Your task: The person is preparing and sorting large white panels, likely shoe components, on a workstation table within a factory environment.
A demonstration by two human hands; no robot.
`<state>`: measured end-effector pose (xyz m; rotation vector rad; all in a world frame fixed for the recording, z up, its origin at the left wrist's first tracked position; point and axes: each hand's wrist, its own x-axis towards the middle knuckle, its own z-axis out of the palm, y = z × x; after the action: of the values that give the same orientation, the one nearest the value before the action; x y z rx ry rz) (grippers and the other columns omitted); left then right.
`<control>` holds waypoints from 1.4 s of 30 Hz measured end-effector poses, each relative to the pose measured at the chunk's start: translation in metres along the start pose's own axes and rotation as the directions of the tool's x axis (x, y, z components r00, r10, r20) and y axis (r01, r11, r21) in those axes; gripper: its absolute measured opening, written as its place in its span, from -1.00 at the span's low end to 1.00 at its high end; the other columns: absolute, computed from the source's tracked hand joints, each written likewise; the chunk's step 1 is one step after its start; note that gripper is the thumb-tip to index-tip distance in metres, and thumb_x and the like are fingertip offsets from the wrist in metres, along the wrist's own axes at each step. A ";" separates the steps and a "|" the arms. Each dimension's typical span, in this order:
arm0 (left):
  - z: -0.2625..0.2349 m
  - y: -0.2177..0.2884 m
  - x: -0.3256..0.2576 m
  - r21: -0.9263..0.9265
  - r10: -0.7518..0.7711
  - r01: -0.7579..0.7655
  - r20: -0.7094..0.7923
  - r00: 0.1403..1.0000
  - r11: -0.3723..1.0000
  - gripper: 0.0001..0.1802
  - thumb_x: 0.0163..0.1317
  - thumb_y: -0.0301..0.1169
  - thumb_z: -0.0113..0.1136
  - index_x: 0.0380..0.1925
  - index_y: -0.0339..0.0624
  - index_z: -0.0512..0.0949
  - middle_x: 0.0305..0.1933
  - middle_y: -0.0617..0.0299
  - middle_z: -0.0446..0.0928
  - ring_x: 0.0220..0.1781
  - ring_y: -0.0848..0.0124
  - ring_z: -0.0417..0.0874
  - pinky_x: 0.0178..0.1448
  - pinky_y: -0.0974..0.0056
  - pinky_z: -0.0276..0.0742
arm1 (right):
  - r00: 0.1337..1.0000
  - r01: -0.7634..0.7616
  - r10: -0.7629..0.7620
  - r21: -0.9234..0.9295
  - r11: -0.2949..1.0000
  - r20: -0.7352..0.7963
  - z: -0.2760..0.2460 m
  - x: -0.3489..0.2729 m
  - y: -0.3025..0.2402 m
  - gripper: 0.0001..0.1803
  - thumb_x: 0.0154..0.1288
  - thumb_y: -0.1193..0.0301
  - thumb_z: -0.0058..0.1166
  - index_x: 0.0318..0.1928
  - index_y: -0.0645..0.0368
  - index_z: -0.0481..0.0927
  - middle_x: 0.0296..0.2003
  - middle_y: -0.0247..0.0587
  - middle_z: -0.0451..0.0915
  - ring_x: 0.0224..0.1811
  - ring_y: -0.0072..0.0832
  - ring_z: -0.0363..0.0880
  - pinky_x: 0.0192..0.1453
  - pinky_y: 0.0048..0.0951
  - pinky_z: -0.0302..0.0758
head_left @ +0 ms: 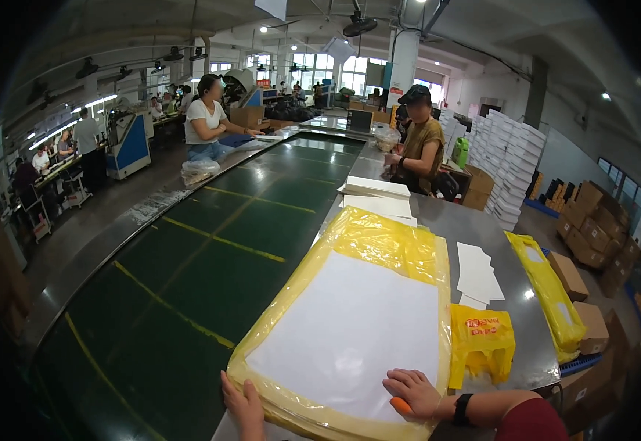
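Observation:
Before me lies a large flat package (pixel 350 323): white sheeting in the middle, clear yellowish plastic round its edges and bright yellow film at its far end. My left hand (pixel 244 408) is at its near left corner, with thumb and fingers apart against the edge. My right hand (pixel 414 389) rests palm down on the white sheeting near the right edge, fingers partly bent. A smooth orange object (pixel 401 405) sticks out from under this hand near the thumb; its kind is hidden. A black band circles the right wrist.
A green conveyor belt (pixel 195 272) runs along the left. Right of the package are a yellow plastic bag (pixel 482 338), white paper pieces (pixel 477 272) and a long yellow package (pixel 544 294). White sheets (pixel 377 188) lie beyond. Two people work farther along; cartons (pixel 566 275) stand at right.

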<state>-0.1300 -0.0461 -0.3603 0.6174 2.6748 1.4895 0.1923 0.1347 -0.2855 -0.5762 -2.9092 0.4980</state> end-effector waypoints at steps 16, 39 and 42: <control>-0.002 0.004 0.000 -0.040 -0.001 0.001 -0.009 1.000 0.999 -0.29 0.25 -0.24 0.03 0.31 -0.35 0.07 0.19 -0.31 0.30 0.18 -0.18 0.35 0.25 -0.05 0.23 | 1.000 -0.004 0.004 0.003 1.000 0.017 -0.002 0.000 -0.001 -0.47 0.37 0.16 -0.25 0.27 0.11 0.23 0.29 0.01 0.18 0.40 -0.13 0.03 0.41 -0.13 -0.03; -0.006 0.005 -0.001 0.005 0.014 -0.014 -0.003 1.000 1.000 -0.30 0.28 -0.24 -0.01 0.32 -0.36 0.05 0.22 -0.31 0.27 0.20 -0.17 0.33 0.27 -0.04 0.23 | 1.000 0.011 -0.011 -0.027 1.000 -0.011 0.003 0.000 0.002 -0.47 0.35 0.17 -0.18 0.26 0.10 0.24 0.27 -0.01 0.21 0.38 -0.13 0.08 0.39 -0.12 0.01; -0.007 0.006 -0.001 -0.001 0.013 -0.013 0.003 1.000 1.000 -0.30 0.28 -0.24 -0.01 0.32 -0.36 0.04 0.23 -0.31 0.27 0.20 -0.17 0.33 0.27 -0.03 0.23 | 1.000 0.007 -0.007 -0.030 1.000 -0.008 0.002 0.000 0.001 -0.47 0.35 0.16 -0.18 0.26 0.10 0.24 0.26 -0.01 0.21 0.38 -0.13 0.08 0.40 -0.13 0.01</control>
<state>-0.1286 -0.0490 -0.3521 0.6375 2.6725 1.4915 0.1925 0.1346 -0.2879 -0.5702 -2.9150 0.4504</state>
